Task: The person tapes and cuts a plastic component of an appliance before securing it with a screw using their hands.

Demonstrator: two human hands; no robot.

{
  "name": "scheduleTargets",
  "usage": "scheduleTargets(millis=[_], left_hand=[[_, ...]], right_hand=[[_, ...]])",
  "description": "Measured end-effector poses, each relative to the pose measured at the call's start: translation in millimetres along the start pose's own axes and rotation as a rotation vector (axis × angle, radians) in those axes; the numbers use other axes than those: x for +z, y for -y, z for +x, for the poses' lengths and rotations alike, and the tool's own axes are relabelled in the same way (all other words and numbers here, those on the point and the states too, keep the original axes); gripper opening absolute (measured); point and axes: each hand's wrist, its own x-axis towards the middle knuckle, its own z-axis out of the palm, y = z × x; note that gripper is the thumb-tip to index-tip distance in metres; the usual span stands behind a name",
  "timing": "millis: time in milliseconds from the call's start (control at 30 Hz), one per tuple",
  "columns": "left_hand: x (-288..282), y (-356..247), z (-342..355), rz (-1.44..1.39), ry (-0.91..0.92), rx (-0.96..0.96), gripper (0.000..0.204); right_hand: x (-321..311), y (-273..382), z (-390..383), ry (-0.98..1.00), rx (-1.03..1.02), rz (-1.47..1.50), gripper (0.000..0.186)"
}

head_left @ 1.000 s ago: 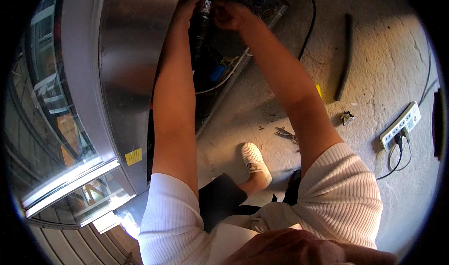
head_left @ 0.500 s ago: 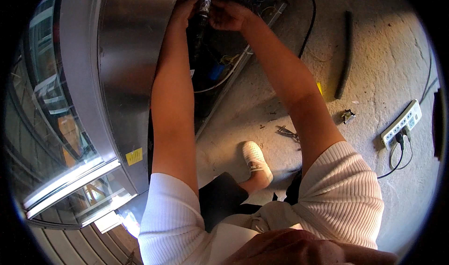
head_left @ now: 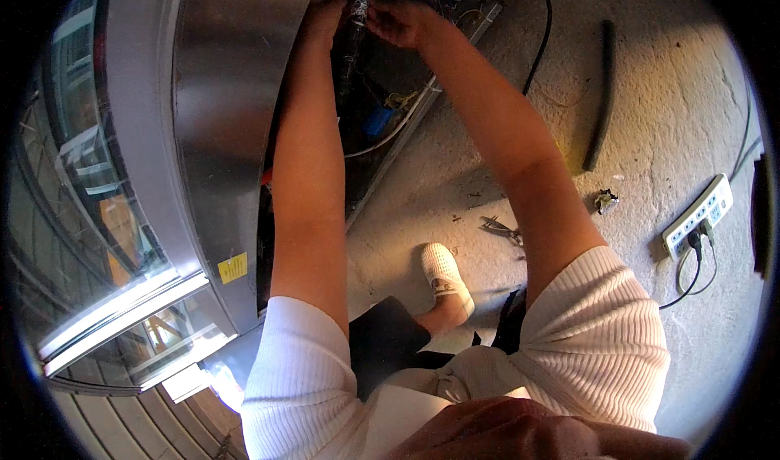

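Both my arms reach into the dark open compartment of a metal cabinet. Between my hands, a crinkled silver foil wrap surrounds part of a dark pipe. My right hand is at the right side of the foil, its fingers curled and fingertips against it. My left hand is on the left side of the pipe, close to the foil; shadow hides its fingers. Lower in the compartment are a blue part, thin yellow wires and a pale cable.
On the concrete floor to the right lie a black foam tube, pliers, a crumpled wrapper and a white power strip with a black plug. A black cable runs beside the compartment's metal edge.
My hands stay at the foil-wrapped spot. The right fingers have shifted slightly around it, and my left forearm has moved a little to the right.
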Motion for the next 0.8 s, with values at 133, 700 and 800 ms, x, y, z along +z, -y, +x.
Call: scheduleTargets(millis=[133,700,800], left_hand=[[3.9,-12.6,-7.5,0.186,-0.019,0.085,0.035],[24.9,-22.4,-46.8,0.284,-0.250,0.218,0.027],[25.3,-19.1,-42.0,0.339,-0.244,0.259,0.032]], right_hand=[[9.6,1.8,-10.2,-0.151,-0.113,-0.156,0.015],[-0.1,28.0,27.7,0.024,-0.056,-0.405,0.014],[-0.8,32.8,31.9,0.027,-0.008,-0.384,0.014]])
